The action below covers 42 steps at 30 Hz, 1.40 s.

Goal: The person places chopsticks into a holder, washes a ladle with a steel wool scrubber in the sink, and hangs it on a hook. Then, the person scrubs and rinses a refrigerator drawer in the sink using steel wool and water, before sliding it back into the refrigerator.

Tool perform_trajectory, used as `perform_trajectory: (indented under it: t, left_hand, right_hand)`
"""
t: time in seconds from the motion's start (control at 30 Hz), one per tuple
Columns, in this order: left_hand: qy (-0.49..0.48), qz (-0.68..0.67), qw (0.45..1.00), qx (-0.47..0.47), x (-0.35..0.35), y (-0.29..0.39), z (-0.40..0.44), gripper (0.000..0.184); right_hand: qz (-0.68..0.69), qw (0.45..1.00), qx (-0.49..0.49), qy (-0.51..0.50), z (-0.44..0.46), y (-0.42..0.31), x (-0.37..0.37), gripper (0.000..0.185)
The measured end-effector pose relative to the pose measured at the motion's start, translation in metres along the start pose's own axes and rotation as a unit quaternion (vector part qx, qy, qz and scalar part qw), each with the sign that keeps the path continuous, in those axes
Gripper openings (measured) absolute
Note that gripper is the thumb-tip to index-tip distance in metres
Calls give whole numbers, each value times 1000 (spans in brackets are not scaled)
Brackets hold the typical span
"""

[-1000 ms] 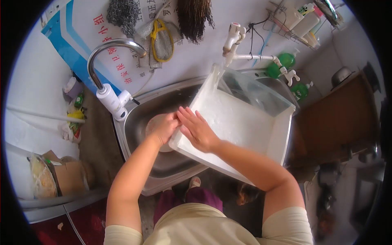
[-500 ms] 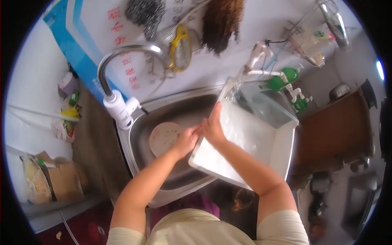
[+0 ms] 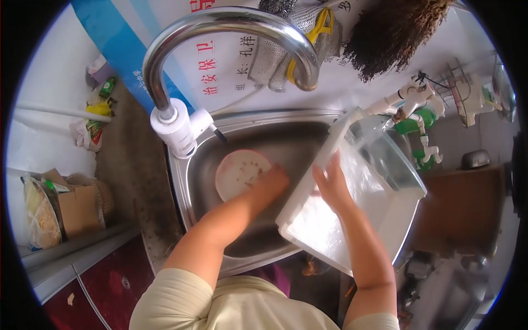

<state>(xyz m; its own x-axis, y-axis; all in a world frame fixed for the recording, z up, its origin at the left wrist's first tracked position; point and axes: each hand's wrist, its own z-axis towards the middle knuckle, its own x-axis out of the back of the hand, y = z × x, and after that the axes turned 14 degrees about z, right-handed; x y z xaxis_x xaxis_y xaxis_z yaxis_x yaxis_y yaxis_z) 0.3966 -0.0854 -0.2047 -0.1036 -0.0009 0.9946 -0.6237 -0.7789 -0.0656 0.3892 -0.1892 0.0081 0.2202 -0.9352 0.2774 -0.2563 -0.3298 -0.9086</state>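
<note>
A white bin with a clear front panel, like a fridge drawer [image 3: 352, 258], sits tilted over the right side of the steel sink [image 3: 258, 245]. Water lies on its floor. Inside it, my right hand [image 3: 333, 184] is near the left wall, its fingers apart and nothing visible in them. My left hand [image 3: 274, 182] is over the sink just outside that wall, blurred by motion, so its fingers cannot be made out. Below and left of it, a pale round bowl [image 3: 236, 170] with a pink rim lies in the sink with small dark bits in it.
A chrome faucet [image 3: 231, 16] with a white base arches over the sink. White pipe taps [image 3: 410, 102] reach the bin's far corner, near green bottles [image 3: 418, 121]. Mesh strainers and a brown brush [image 3: 396, 36] hang on the wall. A cardboard box [image 3: 81, 212] stands left.
My hands have moved apart across the bin's left wall; the left has gone lower over the sink. My view has shifted, so the faucet looks larger and nearer.
</note>
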Motion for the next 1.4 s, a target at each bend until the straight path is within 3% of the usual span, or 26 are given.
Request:
perform_trajectory:
  t: [0.1, 0.4, 0.5, 0.7, 0.77, 0.9, 0.97, 1.03, 1.1, 1.13, 1.23, 1.27, 1.37, 1.4]
  left_hand:
    - [2, -53, 998, 34, -3, 1, 6, 10]
    - [15, -32, 990, 136, 9, -24, 11, 7]
    - [27, -56, 989, 131, 36, -38, 2, 7]
    - [27, -89, 994, 65, 21, -28, 5, 8]
    - [-4, -87, 996, 13, 12, -15, 11, 10]
    - [-8, -74, 995, -66, -2, 19, 26, 15]
    - [109, -118, 987, -4, -41, 59, 37, 20]
    - [103, -108, 988, -37, -26, 66, 47, 26]
    - [-29, -38, 986, -162, 2, 67, 50, 33]
    - [-26, -156, 986, -51, -15, 80, 55, 34]
    - [-73, -48, 991, -102, -24, 81, 55, 31]
    - [-89, -191, 974, 86, -22, 86, 49, 24]
    - [-51, -54, 995, -70, 0, 52, 28, 18]
    - [-57, -17, 996, -71, 5, 44, 22, 18]
  right_hand:
    - [-8, 1000, -13, 9, -6, -6, 8, 76]
    - [-66, 998, 0, 13, -13, -10, 32, 68]
    - [-141, 989, 34, 28, -15, -1, 46, 67]
    - [-204, 977, 61, 30, -26, 0, 69, 69]
    - [-216, 975, 26, 34, -31, -5, 73, 71]
    - [-230, 971, 59, 31, -28, 11, 84, 73]
    - [-225, 973, 22, 39, -30, 7, 80, 73]
    - [-202, 979, 3, 27, -32, -3, 77, 75]
    - [-206, 978, 21, 21, -31, 5, 80, 75]
    - [-204, 978, 25, 18, -31, 6, 81, 75]
    - [-180, 983, 39, 8, -34, 5, 80, 75]
    - [-186, 982, 24, 2, -35, 2, 79, 75]
    - [-196, 979, 50, 6, -36, 6, 78, 76]
    - [-203, 978, 54, 8, -35, 7, 79, 76]
